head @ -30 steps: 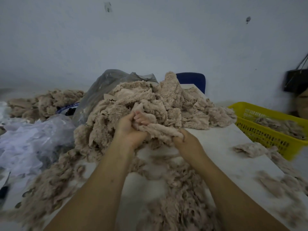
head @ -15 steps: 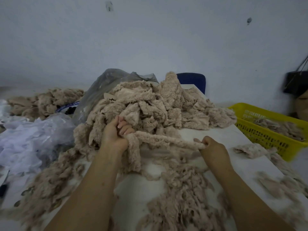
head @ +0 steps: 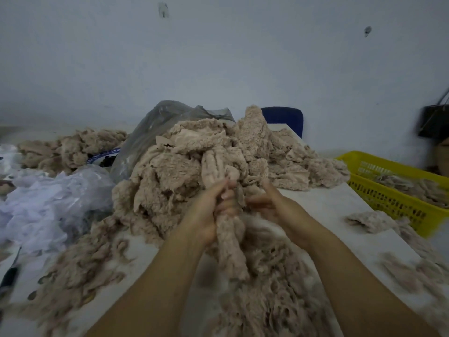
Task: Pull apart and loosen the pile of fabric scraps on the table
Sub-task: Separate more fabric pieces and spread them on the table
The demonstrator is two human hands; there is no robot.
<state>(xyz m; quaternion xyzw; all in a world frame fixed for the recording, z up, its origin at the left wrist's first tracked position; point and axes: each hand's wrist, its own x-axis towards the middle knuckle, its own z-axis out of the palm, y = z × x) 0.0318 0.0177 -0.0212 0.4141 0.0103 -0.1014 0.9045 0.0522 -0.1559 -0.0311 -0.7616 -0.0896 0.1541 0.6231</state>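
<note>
A big heap of beige fluffy fabric scraps (head: 199, 152) covers the middle of the white table (head: 340, 207). Looser torn scraps (head: 264, 288) lie spread in front of it, near me. My left hand (head: 206, 210) grips a long fuzzy strip (head: 230, 246) that hangs down from its fist, its upper end running into the heap. My right hand (head: 272, 205) sits close beside the left, fingers curled at the same strip. Motion blur hides the right fingertips.
A yellow plastic basket (head: 398, 205) with scraps stands at the right. Grey plastic bag (head: 155, 125) and white crumpled plastic (head: 48, 203) lie at the left, another scrap pile (head: 70, 147) behind them. A blue chair back (head: 284, 117) shows behind the heap. Small scraps (head: 371, 220) dot the table's right side.
My hands, spread apart half a second ago with the strip stretched between them, have come back together in front of the heap. The strip now hangs down from my left hand.
</note>
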